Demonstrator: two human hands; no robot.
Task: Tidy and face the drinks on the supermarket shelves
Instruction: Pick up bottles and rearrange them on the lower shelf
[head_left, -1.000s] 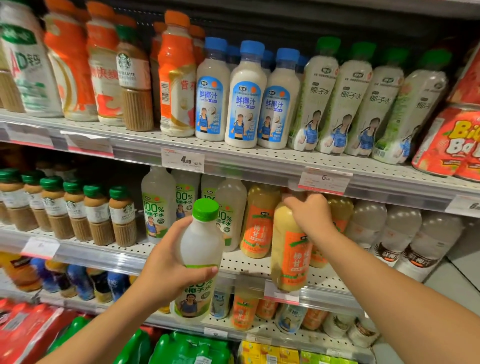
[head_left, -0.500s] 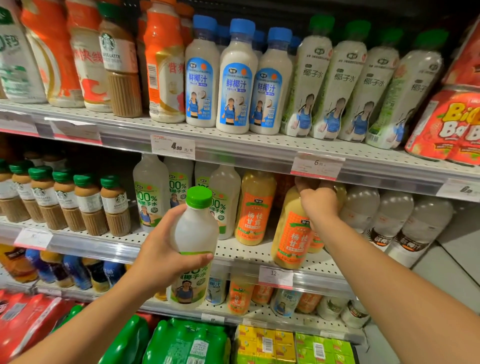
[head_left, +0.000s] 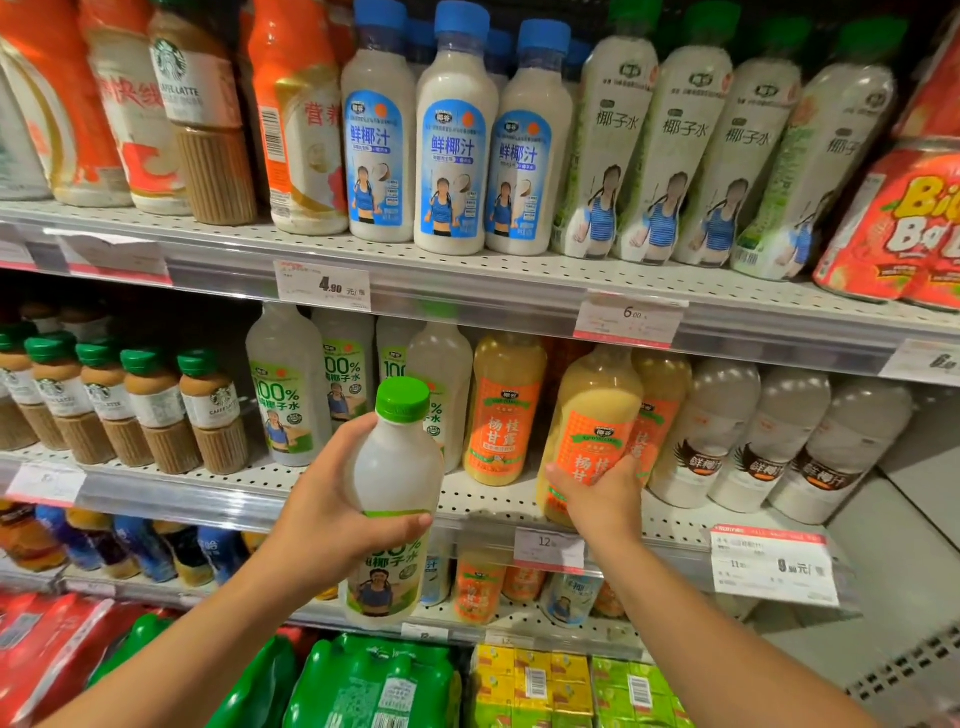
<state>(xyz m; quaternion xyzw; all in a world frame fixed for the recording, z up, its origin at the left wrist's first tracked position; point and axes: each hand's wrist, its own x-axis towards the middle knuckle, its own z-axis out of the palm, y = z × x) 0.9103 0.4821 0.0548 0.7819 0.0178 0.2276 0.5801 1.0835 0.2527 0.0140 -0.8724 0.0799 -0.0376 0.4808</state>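
The left hand (head_left: 332, 525) is wrapped round the middle of a green-capped coconut water bottle (head_left: 392, 499), held upright in front of the middle shelf (head_left: 483, 501), long axis near vertical, label facing the camera. Its row, the other coconut water bottles (head_left: 283, 384), stands at about eleven o'clock from that hand, further back on the shelf. The right hand (head_left: 597, 499) grips the lower body of an orange mango bottle (head_left: 592, 431), which leans with its top toward one o'clock while its base sits near the shelf's front edge. A second mango bottle (head_left: 501, 410) stands upright just to its left. Judging by this, the gap between the two rows lies nearer the left hand.
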